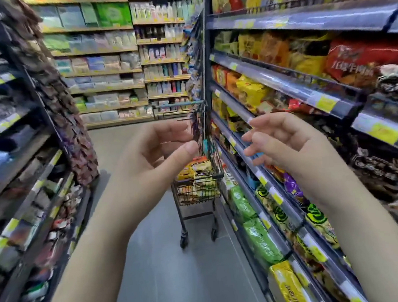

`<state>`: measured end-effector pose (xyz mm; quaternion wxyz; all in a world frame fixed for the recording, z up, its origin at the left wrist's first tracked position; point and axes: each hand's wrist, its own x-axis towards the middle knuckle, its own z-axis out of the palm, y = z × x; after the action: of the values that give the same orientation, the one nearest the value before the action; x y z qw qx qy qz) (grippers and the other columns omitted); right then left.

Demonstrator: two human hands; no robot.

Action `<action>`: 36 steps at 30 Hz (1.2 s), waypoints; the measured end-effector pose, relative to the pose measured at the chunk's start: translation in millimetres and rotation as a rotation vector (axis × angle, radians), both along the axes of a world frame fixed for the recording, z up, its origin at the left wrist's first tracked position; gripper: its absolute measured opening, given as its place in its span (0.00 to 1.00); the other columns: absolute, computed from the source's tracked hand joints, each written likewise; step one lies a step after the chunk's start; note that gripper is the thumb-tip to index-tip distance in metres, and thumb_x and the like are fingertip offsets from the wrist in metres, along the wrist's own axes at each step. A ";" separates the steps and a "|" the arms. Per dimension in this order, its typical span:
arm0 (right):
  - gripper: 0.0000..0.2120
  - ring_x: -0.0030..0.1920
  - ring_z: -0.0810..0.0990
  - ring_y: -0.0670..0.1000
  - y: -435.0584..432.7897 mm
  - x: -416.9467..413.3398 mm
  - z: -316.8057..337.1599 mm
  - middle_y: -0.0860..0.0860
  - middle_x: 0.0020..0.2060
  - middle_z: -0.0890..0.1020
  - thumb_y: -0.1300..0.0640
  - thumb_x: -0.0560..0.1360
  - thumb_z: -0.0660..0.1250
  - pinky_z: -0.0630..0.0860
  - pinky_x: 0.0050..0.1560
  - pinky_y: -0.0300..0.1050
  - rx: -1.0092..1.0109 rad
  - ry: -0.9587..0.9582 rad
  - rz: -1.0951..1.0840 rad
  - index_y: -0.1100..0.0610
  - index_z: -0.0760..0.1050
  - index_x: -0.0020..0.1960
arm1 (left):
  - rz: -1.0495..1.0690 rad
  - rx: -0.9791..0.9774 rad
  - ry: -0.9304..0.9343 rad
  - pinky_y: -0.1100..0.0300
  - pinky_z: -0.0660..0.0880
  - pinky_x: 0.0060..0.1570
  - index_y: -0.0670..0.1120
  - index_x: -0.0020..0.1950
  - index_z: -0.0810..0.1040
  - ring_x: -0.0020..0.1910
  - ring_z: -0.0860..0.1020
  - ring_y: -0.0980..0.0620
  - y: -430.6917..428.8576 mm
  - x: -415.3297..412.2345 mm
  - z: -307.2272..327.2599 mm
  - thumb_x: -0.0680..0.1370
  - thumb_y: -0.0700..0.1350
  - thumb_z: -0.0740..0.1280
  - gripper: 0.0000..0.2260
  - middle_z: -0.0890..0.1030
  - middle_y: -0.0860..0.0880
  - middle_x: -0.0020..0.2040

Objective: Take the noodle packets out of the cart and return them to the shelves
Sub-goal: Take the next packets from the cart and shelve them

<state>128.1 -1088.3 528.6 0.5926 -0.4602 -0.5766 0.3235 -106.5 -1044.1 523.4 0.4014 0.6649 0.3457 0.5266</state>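
A small black wire cart [198,192] stands in the aisle ahead, close against the right-hand shelves. Several yellow and orange noodle packets [198,172] are piled in its basket. My left hand [150,157] is raised in front of the cart with loosely curled fingers and holds nothing. My right hand [286,140] is raised beside it, fingers relaxed and spread, empty too. Both hands are well short of the cart. The right-hand shelves [291,85] carry rows of yellow, orange, red and green noodle packets.
Dark shelving [12,143] with packaged goods lines the left side of the aisle. A far wall of shelves [103,62] holds tissue packs and bottles. Grey floor [170,273] runs between me and the cart.
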 end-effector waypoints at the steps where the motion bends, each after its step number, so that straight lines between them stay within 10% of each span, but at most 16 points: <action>1: 0.18 0.49 0.87 0.51 18.3 0.6 -6.1 0.53 0.51 0.87 0.47 0.69 0.73 0.85 0.52 0.48 -0.010 0.008 0.006 0.52 0.81 0.57 | 0.014 -0.016 -0.002 0.48 0.80 0.60 0.49 0.60 0.81 0.54 0.84 0.53 16.8 1.3 -5.4 0.72 0.50 0.74 0.17 0.86 0.49 0.56; 36: 0.16 0.48 0.87 0.50 618.6 88.7 -108.8 0.55 0.50 0.86 0.51 0.72 0.73 0.82 0.49 0.42 -0.246 0.104 0.184 0.54 0.81 0.59 | 0.028 -0.265 -0.023 0.52 0.81 0.59 0.45 0.64 0.79 0.57 0.83 0.46 591.9 85.7 -100.8 0.74 0.47 0.74 0.19 0.85 0.47 0.58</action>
<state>216.8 -469.7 419.8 0.5286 -0.4571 -0.5410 0.4679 -20.8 -452.3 422.7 0.4823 0.5952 0.4169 0.4892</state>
